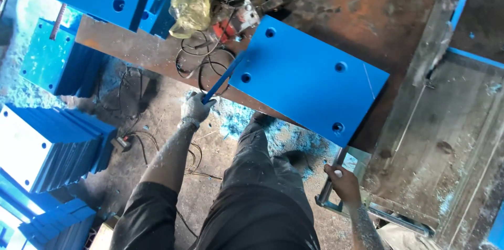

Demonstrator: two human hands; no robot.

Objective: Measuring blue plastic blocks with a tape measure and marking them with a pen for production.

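Rusty steel table (367, 14), brown w/ orange patches. On its far end: crumpled yellow plastic bag (190, 3), red power tool (231, 27), black cables (202, 61) looping over the edge. Stacks of blue plates (58, 145) at left, more behind (58, 61). Blue shavings (278, 134) on dirt floor. Grey concrete slab (451, 140) at right.

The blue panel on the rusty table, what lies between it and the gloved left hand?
A thin blue strip bridges left hand and blue panel, head view.
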